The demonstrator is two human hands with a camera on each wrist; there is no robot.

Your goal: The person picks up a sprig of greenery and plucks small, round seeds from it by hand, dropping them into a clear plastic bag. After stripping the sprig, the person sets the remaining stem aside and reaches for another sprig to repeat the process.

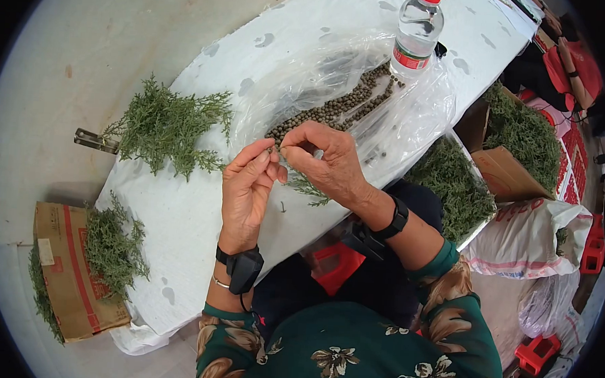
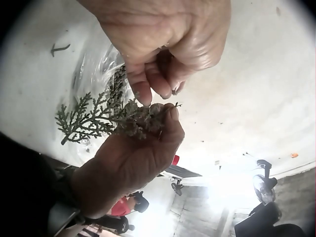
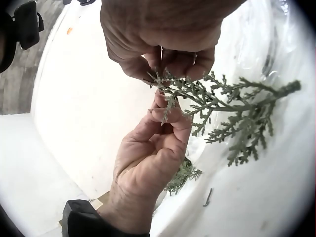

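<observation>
I see 2 hands close together over the counter [image 1: 178, 210], which has a white cover on it. The right hand [image 1: 331, 164] has its grip curled around a small green sprig [image 3: 232, 111], and the sprig's feathery end sticks out past the fingers toward the person. The left hand [image 1: 246, 186] pinches the tip of the same sprig with its thumb and fingertips, so both grips are narrow and both hold the sprig. In the left wrist view I see little pale buds bunched on the sprig right where the 2 hands meet. The sprig is up in the air, just above the counter and just in front of a clear plastic bag [image 1: 416, 113]. A long heap of small round seeds [image 1: 334, 108] lies in that bag. A water bottle [image 1: 417, 31] with a red cap stands upright at the far end of the bag. A pile of green branches [image 1: 169, 124] lies on the counter to the left of the hands. A cardboard box [image 1: 65, 272] with more green branches sits on the floor at the left. Each wrist wears a black band.
</observation>
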